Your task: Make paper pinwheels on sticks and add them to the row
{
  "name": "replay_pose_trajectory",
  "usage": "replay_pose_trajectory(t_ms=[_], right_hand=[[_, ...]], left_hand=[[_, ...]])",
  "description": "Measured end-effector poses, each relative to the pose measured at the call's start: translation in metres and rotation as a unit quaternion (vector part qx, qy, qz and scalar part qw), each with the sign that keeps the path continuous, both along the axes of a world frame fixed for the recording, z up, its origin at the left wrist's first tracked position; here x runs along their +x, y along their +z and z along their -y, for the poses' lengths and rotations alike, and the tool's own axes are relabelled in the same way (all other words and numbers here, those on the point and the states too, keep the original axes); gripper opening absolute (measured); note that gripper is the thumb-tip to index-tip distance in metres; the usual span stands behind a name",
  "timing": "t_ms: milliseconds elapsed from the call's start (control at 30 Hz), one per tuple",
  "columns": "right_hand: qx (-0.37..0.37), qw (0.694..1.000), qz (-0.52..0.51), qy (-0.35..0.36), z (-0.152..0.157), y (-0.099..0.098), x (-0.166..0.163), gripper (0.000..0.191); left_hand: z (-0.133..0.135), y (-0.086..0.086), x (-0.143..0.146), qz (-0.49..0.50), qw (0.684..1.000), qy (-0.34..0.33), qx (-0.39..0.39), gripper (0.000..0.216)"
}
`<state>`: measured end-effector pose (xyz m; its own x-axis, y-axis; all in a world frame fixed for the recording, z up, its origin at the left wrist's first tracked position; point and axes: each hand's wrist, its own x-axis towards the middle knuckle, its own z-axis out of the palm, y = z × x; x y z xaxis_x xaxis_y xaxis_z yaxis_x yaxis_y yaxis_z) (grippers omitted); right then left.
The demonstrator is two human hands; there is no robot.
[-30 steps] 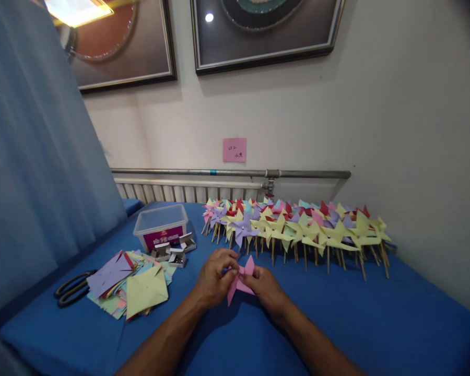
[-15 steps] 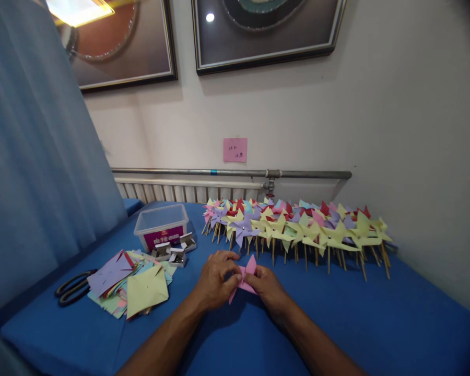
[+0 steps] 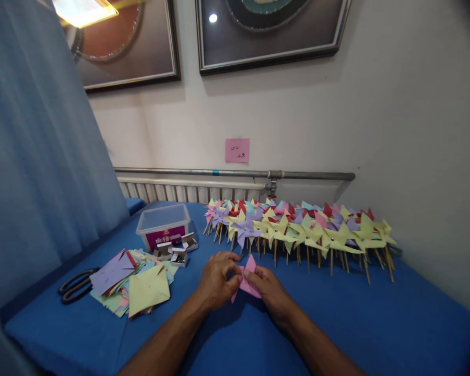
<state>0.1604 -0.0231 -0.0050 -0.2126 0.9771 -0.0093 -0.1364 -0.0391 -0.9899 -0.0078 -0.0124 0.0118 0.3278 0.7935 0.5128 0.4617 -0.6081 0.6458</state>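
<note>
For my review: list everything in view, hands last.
Paper piece: one, pink, lower middle
Pinwheels: many, multicoloured, rear right
Cut sheets: many, multicoloured, left
Scissors: one, black handles, left
Tub: one, clear, rear left
Boxes: three, white, before tub
Cloth: count unclear, blue, underneath
Curtain: one, blue, far left
Framed pictures: two, dark, top
Note: one, pink, on wall
Pipe: one, grey, below note
Radiator: one, white, below pipe
Light: one, yellow, top left
Left hand: one, on paper piece
Right hand: one, on paper piece
</note>
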Motion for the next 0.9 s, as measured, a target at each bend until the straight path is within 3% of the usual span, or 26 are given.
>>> replay_pose_trajectory(t_ms=[300, 467, 533, 600, 667, 733, 900], right_hand=[[0.005, 1.0, 0.021, -0.013, -0.006, -0.003, -0.002, 0.041], [-0.005, 0.996, 0.036, -0.084, -0.013, -0.013, 0.001, 0.037], [-0.004, 0.996, 0.018, -0.091, -0.016, -0.017, 0.003, 0.041], [-0.003, 0.995, 0.004, -0.099, -0.018, -0.02, 0.005, 0.044], [-0.002, 0.994, -0.005, -0.107, -0.018, -0.022, 0.005, 0.046], [-0.002, 0.994, -0.012, -0.107, -0.017, -0.02, 0.004, 0.046], [0.002, 0.993, 0.01, -0.118, -0.011, -0.01, 0.0, 0.038]], left_hand=[[0.004, 0.002, 0.002, -0.025, 0.999, 0.02, 0.008, 0.013], [0.0, 0.009, -0.005, 0.09, 0.994, 0.062, 0.007, 0.01], [-0.005, 0.011, -0.008, 0.133, 0.983, 0.115, -0.049, 0.012], [-0.009, 0.011, -0.009, 0.17, 0.962, 0.138, -0.16, 0.014], [-0.009, 0.01, -0.006, 0.21, 0.934, 0.099, -0.273, 0.015], [-0.007, 0.007, 0.0, 0.246, 0.907, 0.035, -0.339, 0.016], [-0.001, 0.003, 0.013, 0.287, 0.879, -0.011, -0.38, 0.029]])
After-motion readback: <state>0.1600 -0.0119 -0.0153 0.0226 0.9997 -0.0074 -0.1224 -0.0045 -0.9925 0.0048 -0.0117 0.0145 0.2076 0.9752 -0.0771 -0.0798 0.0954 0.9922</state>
